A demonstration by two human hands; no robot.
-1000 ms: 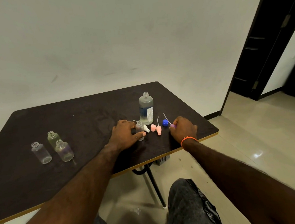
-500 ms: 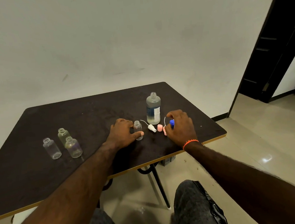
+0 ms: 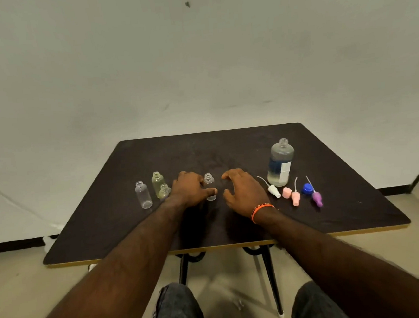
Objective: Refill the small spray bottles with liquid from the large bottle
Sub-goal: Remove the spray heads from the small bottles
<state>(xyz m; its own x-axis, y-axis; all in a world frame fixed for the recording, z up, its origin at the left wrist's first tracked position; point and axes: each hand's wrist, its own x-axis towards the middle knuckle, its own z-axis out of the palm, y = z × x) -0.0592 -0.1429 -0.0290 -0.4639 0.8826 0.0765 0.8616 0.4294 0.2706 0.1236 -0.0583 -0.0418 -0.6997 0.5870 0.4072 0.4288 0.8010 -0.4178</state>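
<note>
Nearest us, at mid-frame, our left hand (image 3: 190, 189) gripped a small uncapped bottle (image 3: 210, 189) standing on the dark table (image 3: 345, 213). Our right hand (image 3: 243, 192) hovered just beside it, fingers loosely curled, holding nothing. Right of centre lay the spray heads (image 3: 295, 196); behind them stood the large bottle (image 3: 280, 163). Left of centre stood three more small bottles (image 3: 153, 191).

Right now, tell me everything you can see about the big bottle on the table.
The large bottle stands upright on the dark table, toward its far right. It looks like clear or frosted plastic, round-shouldered, with a threaded neck that is open, no cap on. A white and blue label wraps its lower body. Liquid seems to fill the lower part; the level is hard to read. Neither hand touches it. The white spray top lies just in front.
</note>
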